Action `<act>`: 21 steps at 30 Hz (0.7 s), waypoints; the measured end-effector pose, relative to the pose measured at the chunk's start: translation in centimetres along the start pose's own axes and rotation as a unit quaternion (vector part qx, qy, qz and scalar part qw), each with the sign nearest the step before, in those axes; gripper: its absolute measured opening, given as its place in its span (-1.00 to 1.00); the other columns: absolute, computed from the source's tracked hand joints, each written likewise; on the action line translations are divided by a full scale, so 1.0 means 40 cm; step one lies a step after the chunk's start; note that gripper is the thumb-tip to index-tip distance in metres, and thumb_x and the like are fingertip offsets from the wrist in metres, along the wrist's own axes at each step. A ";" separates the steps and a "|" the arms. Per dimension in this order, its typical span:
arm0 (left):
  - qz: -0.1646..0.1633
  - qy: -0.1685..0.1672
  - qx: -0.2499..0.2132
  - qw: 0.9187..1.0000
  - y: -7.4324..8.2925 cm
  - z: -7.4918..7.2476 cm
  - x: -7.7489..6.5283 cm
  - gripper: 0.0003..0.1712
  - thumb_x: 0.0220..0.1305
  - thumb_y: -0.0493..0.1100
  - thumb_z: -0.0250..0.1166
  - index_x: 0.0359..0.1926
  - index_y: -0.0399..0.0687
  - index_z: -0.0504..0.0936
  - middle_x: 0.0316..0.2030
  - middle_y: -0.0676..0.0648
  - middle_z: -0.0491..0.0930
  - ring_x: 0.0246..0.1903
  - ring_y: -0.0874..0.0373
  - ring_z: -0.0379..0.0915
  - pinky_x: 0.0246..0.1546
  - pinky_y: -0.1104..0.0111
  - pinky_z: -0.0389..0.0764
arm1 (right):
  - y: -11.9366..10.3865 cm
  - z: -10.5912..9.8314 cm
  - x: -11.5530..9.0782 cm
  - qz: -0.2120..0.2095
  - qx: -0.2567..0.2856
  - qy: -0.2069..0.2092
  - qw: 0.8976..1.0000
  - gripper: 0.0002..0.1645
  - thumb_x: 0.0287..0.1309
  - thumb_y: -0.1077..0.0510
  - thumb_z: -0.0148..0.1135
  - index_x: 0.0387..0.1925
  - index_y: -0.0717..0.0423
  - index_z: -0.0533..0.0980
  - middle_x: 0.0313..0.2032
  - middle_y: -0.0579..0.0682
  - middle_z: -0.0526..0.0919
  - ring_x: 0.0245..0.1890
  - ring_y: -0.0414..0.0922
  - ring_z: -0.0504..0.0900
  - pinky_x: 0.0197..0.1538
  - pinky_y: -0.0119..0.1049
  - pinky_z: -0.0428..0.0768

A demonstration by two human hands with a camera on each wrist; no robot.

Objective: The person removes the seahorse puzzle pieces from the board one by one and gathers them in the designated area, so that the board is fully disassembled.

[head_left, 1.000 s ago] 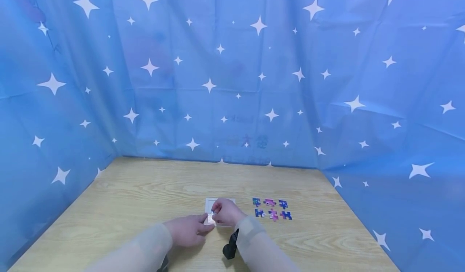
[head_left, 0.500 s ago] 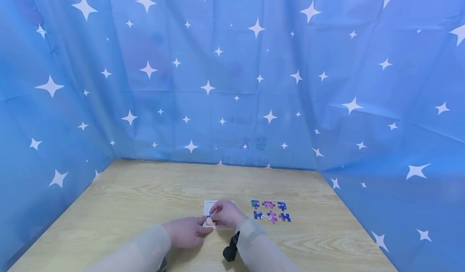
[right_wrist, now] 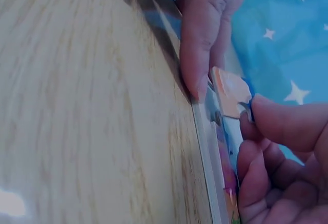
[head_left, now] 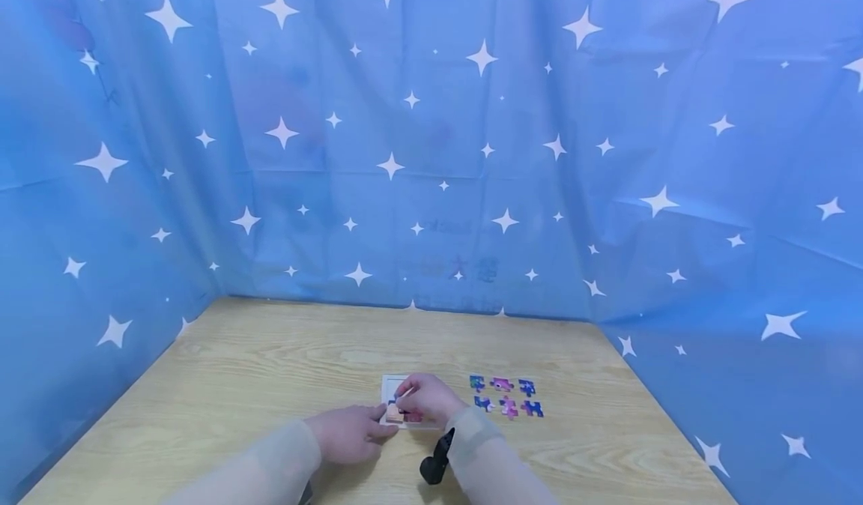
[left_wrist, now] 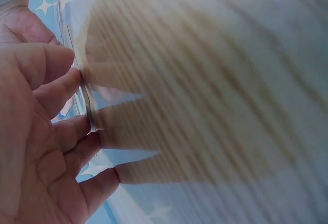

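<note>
A small white-rimmed puzzle frame point(head_left: 389, 386) lies flat near the front middle of the table. My right hand point(head_left: 431, 400) is over it, thumb and finger pinching a peach-coloured puzzle piece point(right_wrist: 230, 93) with a blue end. The piece is tilted above the frame's near left corner. Some colourful printed area point(right_wrist: 228, 180) shows inside the frame, partly hidden by my right hand. My left hand point(head_left: 347, 434) rests at the frame's left side. In the right wrist view, one of its fingers point(right_wrist: 197, 65) touches the frame's rim, and in the left wrist view its fingertips rest on the tabletop.
Several loose puzzle pieces point(head_left: 509, 407) lie in two rows to the right of the frame. Blue star-printed cloth point(head_left: 431, 153) stands round the back and sides of the wooden table point(head_left: 283, 355). A black wrist camera point(head_left: 434, 466) hangs beside the right wrist.
The puzzle piece in my right hand has tipped, its bright glare giving way to a peach face. More of the reddish print inside the frame shows. My left hand stays at the frame.
</note>
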State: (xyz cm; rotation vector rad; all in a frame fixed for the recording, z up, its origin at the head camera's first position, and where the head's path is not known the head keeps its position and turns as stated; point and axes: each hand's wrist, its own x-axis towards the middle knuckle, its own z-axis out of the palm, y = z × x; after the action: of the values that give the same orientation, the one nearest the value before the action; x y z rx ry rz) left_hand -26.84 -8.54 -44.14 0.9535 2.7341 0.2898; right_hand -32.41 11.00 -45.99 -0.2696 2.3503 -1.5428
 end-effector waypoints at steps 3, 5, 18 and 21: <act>-0.001 0.001 -0.002 1.000 0.001 0.002 -0.002 -0.48 0.28 0.06 0.14 0.28 0.32 0.48 0.37 -0.13 0.26 0.31 -0.08 0.24 0.28 0.12 0.33 | 0.001 -0.009 -0.002 0.002 0.023 -0.012 1.000 -0.90 0.17 0.30 0.26 -0.24 0.21 0.54 -0.39 0.06 0.62 -0.56 -0.14 0.48 -0.48 -0.38 0.49; -0.002 0.002 -0.003 1.000 0.000 0.002 -0.003 -0.48 0.28 0.06 0.14 0.28 0.33 0.48 0.37 -0.13 0.26 0.31 -0.08 0.23 0.28 0.12 0.33 | -0.003 -0.015 -0.004 0.006 0.040 -0.015 0.999 -0.88 0.17 0.30 0.25 -0.22 0.22 0.54 -0.39 0.06 0.63 -0.55 -0.14 0.50 -0.46 -0.39 0.52; -0.006 -0.004 -0.005 1.000 0.005 0.000 0.002 -0.48 0.28 0.07 0.12 0.27 0.33 0.48 0.36 -0.14 0.29 0.31 -0.08 0.24 0.29 0.12 0.31 | -0.001 -0.092 -0.014 -0.001 -0.001 0.011 1.000 -0.80 0.15 0.19 0.32 -0.18 0.14 0.57 -0.33 -0.02 0.61 -0.37 -0.10 0.47 -0.33 -0.31 0.39; -0.014 -0.004 -0.014 1.000 0.005 -0.005 -0.005 -0.49 0.28 0.04 0.12 0.27 0.33 0.49 0.36 -0.14 0.29 0.32 -0.08 0.22 0.31 0.12 0.29 | 0.010 -0.134 -0.021 0.008 -0.005 0.013 1.000 -0.80 0.15 0.16 0.33 -0.19 0.12 0.56 -0.36 -0.05 0.60 -0.39 -0.10 0.46 -0.33 -0.31 0.38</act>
State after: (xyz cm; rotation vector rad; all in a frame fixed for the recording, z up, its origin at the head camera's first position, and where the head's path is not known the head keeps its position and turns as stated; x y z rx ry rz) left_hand -26.62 -8.51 -43.86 0.9058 2.7276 0.3180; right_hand -33.57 16.04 -44.26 -0.2325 2.3755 -1.5357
